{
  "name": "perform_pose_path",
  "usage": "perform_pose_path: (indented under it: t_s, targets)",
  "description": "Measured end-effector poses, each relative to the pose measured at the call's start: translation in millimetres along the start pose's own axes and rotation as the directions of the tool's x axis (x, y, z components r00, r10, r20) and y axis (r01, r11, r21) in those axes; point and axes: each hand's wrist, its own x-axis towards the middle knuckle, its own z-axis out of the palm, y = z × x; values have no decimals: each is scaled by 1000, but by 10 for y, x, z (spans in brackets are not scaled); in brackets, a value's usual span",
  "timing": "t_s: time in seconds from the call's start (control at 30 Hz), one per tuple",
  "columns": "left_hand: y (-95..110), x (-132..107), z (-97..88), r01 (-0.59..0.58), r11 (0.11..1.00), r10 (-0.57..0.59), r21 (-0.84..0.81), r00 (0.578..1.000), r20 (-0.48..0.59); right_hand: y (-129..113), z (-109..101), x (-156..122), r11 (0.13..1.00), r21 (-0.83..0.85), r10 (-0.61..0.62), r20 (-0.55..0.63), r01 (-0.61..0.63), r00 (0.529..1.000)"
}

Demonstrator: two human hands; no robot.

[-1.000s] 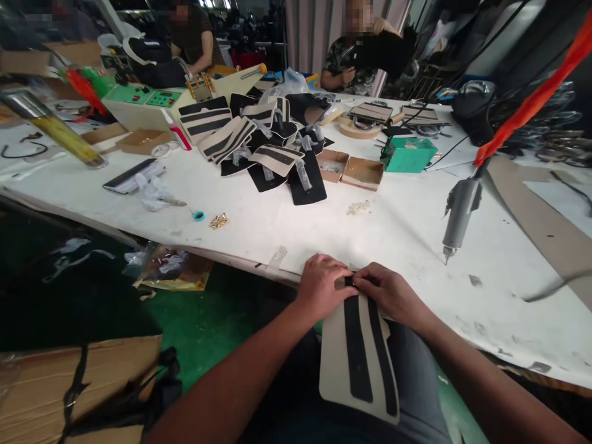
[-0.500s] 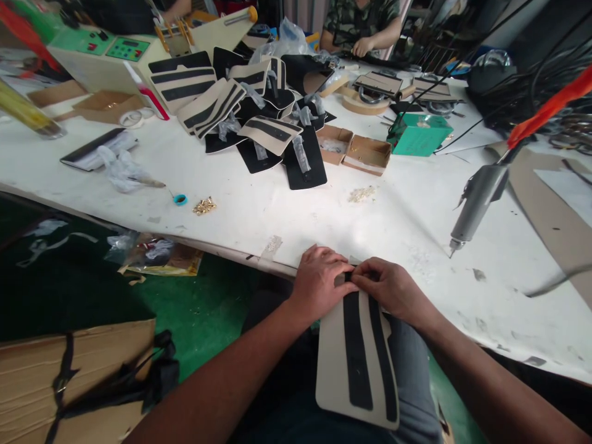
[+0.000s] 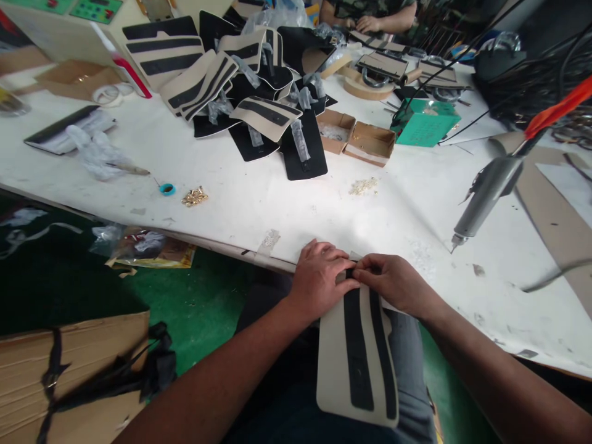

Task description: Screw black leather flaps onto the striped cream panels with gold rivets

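Note:
A cream panel with two black stripes (image 3: 356,361) lies on my lap, its top end against the near edge of the white table (image 3: 287,203). My left hand (image 3: 321,277) and my right hand (image 3: 393,283) meet at that top end. Both have their fingers pinched together on the panel's upper edge, where a small dark part sits between the fingertips; I cannot make out what it is.
A heap of similar striped and black panels (image 3: 259,105) lies mid-table, with two small cardboard boxes (image 3: 358,139), a green box (image 3: 423,123), loose brass bits (image 3: 194,196) and a hanging power screwdriver (image 3: 485,191) at right. Another person's hands (image 3: 365,23) work at the far side. A cardboard box (image 3: 55,376) stands on the floor at left.
The view has tilted down and closer; the far items slid up the picture. Both hands stay pinched at the panel's top, barely shifting.

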Motion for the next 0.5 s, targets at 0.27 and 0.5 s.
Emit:
perform_pose_path:
  t_s: [0.27, 0.5]
  targets:
    - [26, 26, -64, 32, 999, -31, -19, 998, 46, -31, -43, 49, 999, 34, 12, 22, -13, 1000]
    - [50, 40, -79, 10, 1000, -11, 19, 999, 51, 3, -55, 16, 998, 40, -56, 7, 56, 998]
